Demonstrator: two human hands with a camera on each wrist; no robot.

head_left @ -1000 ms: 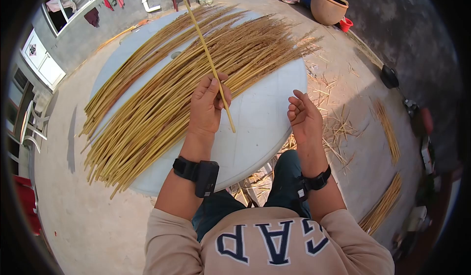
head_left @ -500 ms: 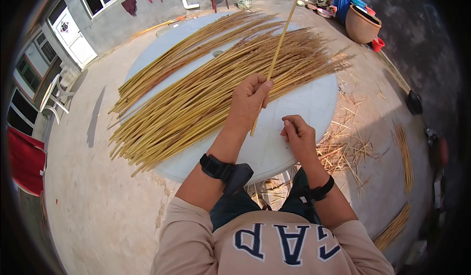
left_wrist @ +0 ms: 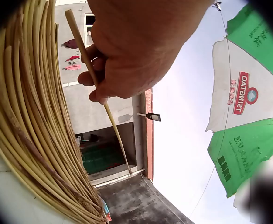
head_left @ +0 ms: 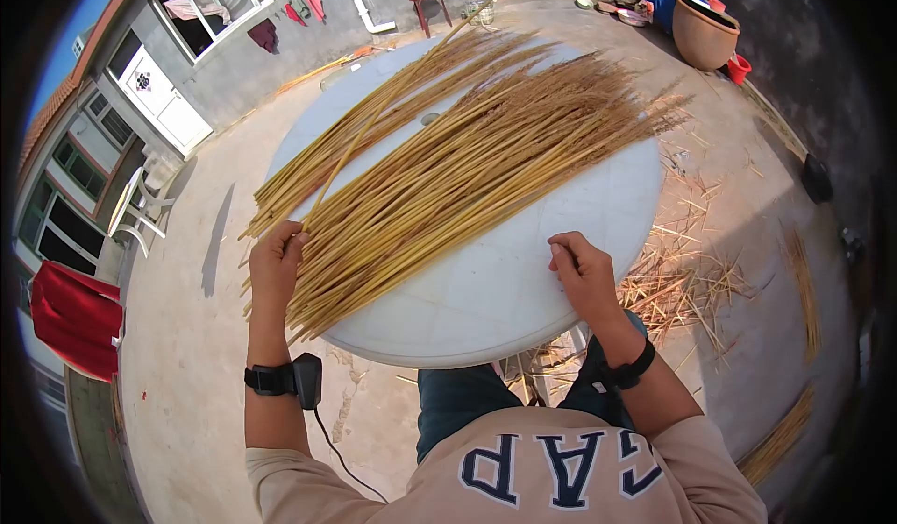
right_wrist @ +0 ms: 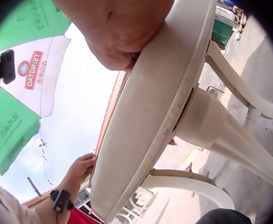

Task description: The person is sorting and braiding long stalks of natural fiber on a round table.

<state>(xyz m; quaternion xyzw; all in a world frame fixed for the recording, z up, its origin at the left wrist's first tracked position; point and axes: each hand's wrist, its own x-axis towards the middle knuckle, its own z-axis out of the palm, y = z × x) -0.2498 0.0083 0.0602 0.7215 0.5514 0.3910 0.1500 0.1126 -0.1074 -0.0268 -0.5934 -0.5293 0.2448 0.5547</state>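
At the left edge of the round white table (head_left: 486, 290), my left hand (head_left: 274, 264) pinches one long stalk (head_left: 360, 134) near its thick end. The stalk slants up and away across the smaller row of stalks (head_left: 291, 180). Beside that row lies the large spread of stalks (head_left: 448, 183), brushy tops toward the far right. In the left wrist view, thumb and fingers of the left hand (left_wrist: 136, 51) grip the stalk (left_wrist: 77, 35). My right hand (head_left: 586, 276), fingers loosely curled, is over the table's near right part; nothing shows in it.
Loose straw pieces (head_left: 691, 290) litter the ground right of the table, with small stalk bundles (head_left: 804, 295) farther right. A clay pot (head_left: 703, 36) and a red bucket (head_left: 738, 68) stand at the back right. A white chair (head_left: 138, 208) is on the left.
My left hand has carried the stalk leftward from over the table's middle to its left edge, and the stalk now leans away to the right. The right hand remains near the table's right side.
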